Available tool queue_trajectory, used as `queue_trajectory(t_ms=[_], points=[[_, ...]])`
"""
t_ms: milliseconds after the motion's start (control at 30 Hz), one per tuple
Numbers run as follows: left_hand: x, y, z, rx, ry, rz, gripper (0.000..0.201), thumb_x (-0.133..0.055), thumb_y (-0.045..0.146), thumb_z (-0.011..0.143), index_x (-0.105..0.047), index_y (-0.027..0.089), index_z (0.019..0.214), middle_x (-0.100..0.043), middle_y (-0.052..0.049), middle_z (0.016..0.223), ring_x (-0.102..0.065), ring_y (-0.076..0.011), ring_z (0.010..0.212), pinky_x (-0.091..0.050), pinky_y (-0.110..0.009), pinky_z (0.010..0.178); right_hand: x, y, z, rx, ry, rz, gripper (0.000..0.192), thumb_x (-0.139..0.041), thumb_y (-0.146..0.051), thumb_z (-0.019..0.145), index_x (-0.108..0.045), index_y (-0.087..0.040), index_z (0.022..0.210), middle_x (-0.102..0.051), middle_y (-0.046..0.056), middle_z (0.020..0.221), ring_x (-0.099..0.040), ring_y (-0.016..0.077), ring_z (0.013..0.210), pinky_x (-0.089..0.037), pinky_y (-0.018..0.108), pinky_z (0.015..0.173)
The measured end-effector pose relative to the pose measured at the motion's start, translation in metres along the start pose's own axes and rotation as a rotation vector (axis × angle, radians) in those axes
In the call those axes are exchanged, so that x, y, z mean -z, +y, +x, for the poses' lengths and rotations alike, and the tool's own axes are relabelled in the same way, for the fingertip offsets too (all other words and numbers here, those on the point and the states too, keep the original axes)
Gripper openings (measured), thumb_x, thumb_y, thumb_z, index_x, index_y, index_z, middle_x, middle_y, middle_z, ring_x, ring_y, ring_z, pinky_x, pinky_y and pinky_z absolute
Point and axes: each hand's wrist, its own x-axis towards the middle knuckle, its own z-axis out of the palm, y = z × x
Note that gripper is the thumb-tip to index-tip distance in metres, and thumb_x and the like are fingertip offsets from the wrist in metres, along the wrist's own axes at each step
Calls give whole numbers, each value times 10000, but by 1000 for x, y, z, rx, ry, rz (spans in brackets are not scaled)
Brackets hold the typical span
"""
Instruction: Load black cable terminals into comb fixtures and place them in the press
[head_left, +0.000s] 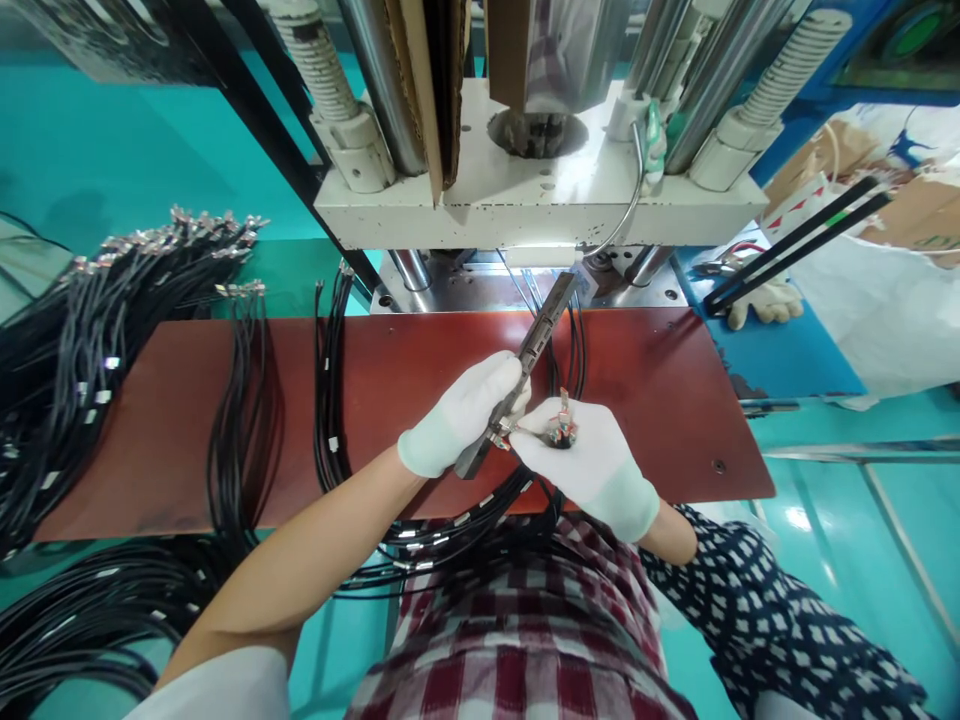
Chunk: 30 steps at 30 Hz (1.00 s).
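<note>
My left hand [471, 408], in a white glove, is closed around a long dark metal bar [543, 328] with slots along its face. The bar slants up and to the right above the red-brown board [645, 400]. My right hand [596, 470], gloved too, is closed on a small bunch of cable ends [561, 428] with metal connectors. One connector [499, 432] between the hands lies against the lower part of the bar. Black cables [480, 515] hang from there over the board's front edge. My right fingertips are partly hidden.
A white press [540, 215] with steel columns stands behind the board. Black cable bundles lie on the board [244, 410] and in a large heap [97, 330] at left. At right are black-handled tools [795, 245] and a glove [772, 300] on a blue surface.
</note>
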Motion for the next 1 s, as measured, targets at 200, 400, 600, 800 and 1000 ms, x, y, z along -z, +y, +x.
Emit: queue_trajectory(t_ms=[200,400,600,800,1000], points=[[-3,-1,-2,21,41,-24,426,-435,552,964,-483,170,781,-475,16,693,-405,-81,539,-369,-217,484,0,5,-1,36,33,-148,235,-630,-346,783,-543,-198,623,-593,-14,603,-520,124,574,-410,261,581],[-5,2,-4,7,12,-9,416,-396,521,987,-485,168,786,-498,-4,724,-427,-96,571,-375,-236,508,2,5,-1,52,-15,-90,226,-614,-328,808,-546,-193,640,-585,-25,620,-513,113,595,-405,241,591],[-8,6,-6,-15,74,66,390,-439,504,979,-477,173,777,-455,10,715,-402,-91,590,-368,-226,534,-1,-1,1,42,-30,-52,258,-606,-285,794,-465,-196,598,-515,-33,584,-457,105,569,-378,243,574],[-9,0,-4,21,110,62,368,-457,512,968,-471,185,800,-456,19,701,-394,-94,578,-372,-224,526,0,2,4,56,-58,-32,208,-608,-294,822,-541,-195,652,-585,-16,644,-512,125,614,-415,262,627],[-4,1,-4,15,60,46,373,-428,496,985,-447,179,791,-438,21,708,-403,-84,578,-364,-220,513,22,9,5,33,-182,153,165,-719,-331,788,-684,-171,805,-687,14,835,-613,152,793,-483,277,787]])
